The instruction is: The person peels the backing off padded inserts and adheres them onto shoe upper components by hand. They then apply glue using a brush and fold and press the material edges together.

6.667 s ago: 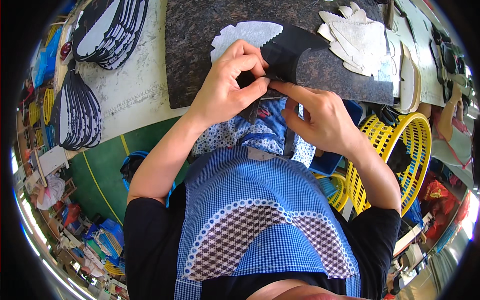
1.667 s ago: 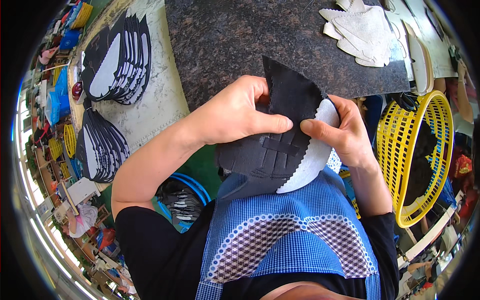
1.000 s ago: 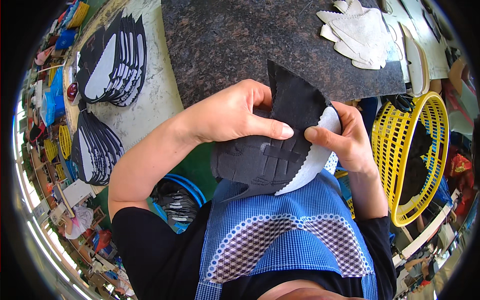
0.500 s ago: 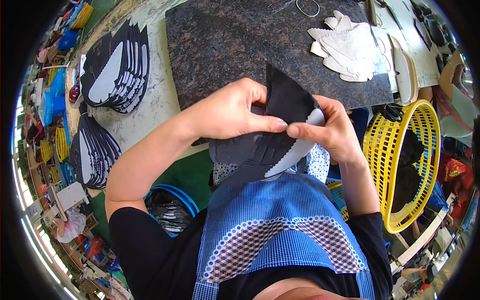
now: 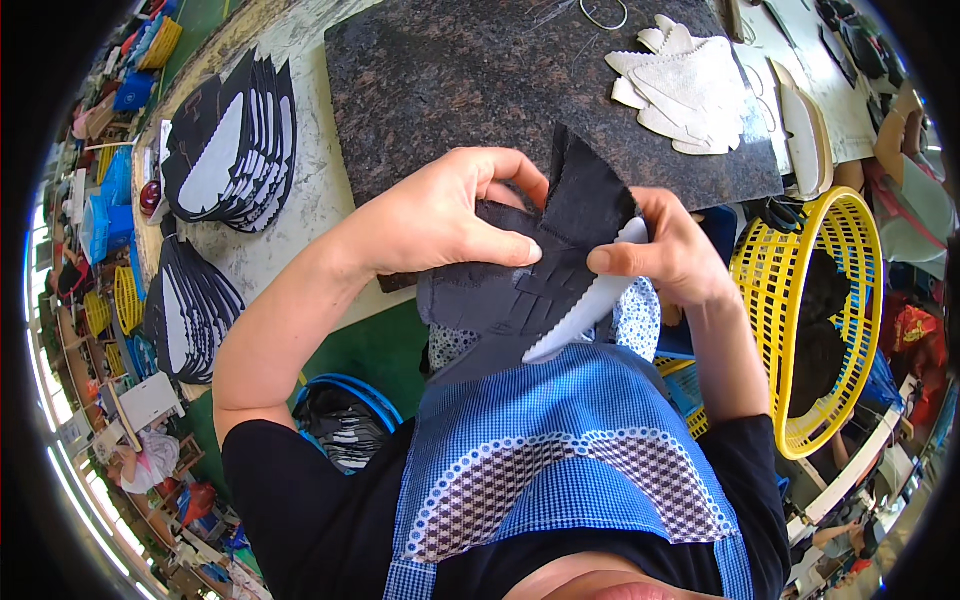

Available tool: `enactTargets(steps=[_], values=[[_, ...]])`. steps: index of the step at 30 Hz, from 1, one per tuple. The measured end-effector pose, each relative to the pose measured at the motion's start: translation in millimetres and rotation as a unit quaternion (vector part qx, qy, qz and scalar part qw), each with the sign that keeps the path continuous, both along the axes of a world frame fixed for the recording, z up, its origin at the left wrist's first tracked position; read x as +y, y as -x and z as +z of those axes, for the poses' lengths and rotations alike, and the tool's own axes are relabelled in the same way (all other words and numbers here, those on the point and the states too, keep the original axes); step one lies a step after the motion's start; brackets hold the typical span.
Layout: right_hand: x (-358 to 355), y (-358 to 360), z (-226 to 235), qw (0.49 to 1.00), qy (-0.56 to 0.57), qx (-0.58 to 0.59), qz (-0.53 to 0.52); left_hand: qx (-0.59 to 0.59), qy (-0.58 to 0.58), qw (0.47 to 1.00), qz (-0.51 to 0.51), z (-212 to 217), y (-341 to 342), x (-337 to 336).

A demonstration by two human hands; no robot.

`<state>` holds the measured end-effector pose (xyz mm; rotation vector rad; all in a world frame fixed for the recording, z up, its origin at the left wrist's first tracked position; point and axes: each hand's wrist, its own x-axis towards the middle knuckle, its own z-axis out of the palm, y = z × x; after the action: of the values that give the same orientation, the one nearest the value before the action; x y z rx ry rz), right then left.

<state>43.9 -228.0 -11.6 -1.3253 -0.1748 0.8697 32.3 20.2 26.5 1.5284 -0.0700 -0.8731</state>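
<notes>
Both of my hands grip a black shoe-upper piece (image 5: 500, 300) in front of my apron, over the near edge of the stone slab. It has woven-looking strips across its middle and a pale grey zigzag-edged patch (image 5: 590, 300) along its right side. My left hand (image 5: 465, 215) pinches its left part, thumb on top and fingers behind. At the right edge, beside a black flap (image 5: 588, 195) that stands up, my right hand (image 5: 675, 250) holds it with the thumb in front. The fingers behind the piece are partly hidden.
The dark stone slab (image 5: 430, 90) carries a pile of white zigzag-edged pieces (image 5: 685, 90). Stacks of similar black pieces (image 5: 235, 140) lie at the left. A yellow basket (image 5: 745, 260) stands at the right, a blue-rimmed basket (image 5: 385, 400) below left. Another person's arm (image 5: 890, 135) shows far right.
My thumbs have moved apart, the left one going left. The black flap now leans further right, and more of the woven strips shows between my hands.
</notes>
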Motion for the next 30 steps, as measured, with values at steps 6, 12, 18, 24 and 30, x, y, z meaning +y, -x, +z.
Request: enactTargets(steps=[6,12,18,24,30], values=[[12,-17,19,0.993,0.063,-0.067,0.071,-0.06,0.008,0.998,0.005,0,-2,-9],[19,-23,44,0.96,0.169,-0.204,0.095,-0.061,-0.042,0.997,-0.032,6,-5,-14],[22,-23,48,0.953,0.202,-0.197,0.112,-0.142,-0.027,0.99,0.004,5,0,-13],[13,-17,31,0.993,0.093,-0.074,0.022,-0.108,-0.022,0.994,0.025,23,-3,-6],[15,-10,29,0.998,0.062,0.004,-0.019,-0.203,-0.081,0.974,0.058,10,2,-3]])
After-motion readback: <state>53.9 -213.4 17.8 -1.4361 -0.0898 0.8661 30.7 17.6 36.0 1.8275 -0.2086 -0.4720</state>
